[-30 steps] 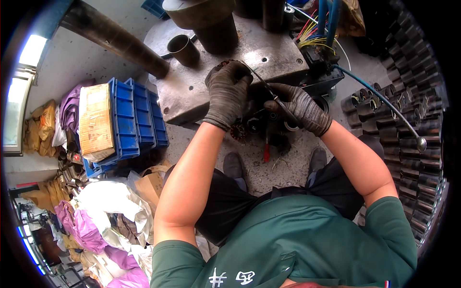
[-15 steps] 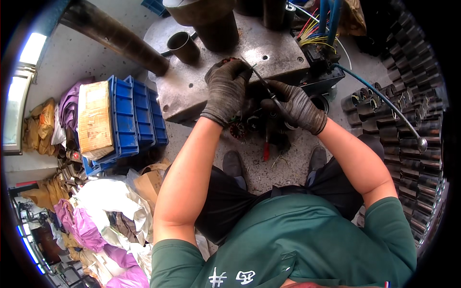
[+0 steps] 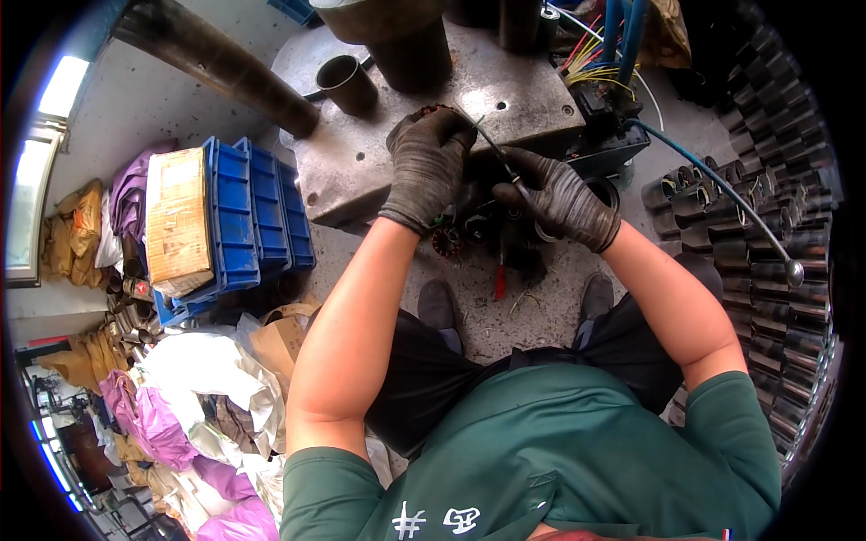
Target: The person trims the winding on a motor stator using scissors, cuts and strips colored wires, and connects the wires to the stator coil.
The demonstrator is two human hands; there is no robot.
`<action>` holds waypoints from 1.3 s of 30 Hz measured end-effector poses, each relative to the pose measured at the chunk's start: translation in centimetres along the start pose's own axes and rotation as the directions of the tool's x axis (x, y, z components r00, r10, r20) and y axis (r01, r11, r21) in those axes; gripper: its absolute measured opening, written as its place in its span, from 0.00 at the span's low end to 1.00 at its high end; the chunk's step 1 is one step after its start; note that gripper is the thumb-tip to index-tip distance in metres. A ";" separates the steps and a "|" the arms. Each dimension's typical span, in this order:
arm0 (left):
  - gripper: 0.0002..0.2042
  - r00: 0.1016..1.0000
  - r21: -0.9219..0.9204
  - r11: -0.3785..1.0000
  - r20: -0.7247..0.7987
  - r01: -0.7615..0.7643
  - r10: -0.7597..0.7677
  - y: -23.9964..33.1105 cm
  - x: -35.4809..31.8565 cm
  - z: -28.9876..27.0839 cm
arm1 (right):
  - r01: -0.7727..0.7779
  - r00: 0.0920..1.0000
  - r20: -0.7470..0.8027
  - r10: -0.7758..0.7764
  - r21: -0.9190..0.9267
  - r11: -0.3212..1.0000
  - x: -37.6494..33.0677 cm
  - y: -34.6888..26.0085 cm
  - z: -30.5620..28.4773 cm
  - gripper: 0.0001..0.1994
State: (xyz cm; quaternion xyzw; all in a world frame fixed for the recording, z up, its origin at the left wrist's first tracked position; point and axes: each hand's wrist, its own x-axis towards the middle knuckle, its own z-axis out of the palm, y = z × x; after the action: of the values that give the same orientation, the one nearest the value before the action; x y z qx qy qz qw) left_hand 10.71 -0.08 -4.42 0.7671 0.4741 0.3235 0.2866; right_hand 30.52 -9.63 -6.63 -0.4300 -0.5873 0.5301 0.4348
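Both hands barely shifted; left hand (image 3: 426,165) grips a winding; right hand (image 3: 561,198) pinches a thin tool (image 3: 494,151).

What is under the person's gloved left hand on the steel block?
The left hand covers a round, reddish-wound part at the steel block's edge; only its rim shows. The rest is hidden by the glove.

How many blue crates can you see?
1 for sure: a blue crate on the floor left of the metal block, with a cardboard box on it. Another blue bit at the top edge may be one.
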 end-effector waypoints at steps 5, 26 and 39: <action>0.07 1.000 -0.109 0.994 -0.027 -0.007 0.004 -0.4 0.0 0.3 | 0.062 0.983 -0.133 -0.130 -0.421 0.905 0.0 0.4 -0.2 0.26; 0.09 0.998 -0.009 1.000 0.058 -0.020 0.020 0.0 -0.3 -0.8 | -0.449 0.893 0.160 0.420 0.358 0.819 -0.8 -3.6 -1.2 0.19; 0.10 0.999 -0.182 0.982 -0.012 -0.041 0.039 -1.0 -0.5 0.1 | -0.300 0.953 0.107 0.282 0.231 0.926 -0.6 -3.9 -1.1 0.24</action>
State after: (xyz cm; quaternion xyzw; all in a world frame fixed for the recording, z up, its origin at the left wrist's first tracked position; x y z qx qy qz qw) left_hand 9.99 -0.19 -5.35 0.7456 0.4283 0.3746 0.3469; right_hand 31.56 -10.19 -2.68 -0.4361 -0.4624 0.6721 0.3798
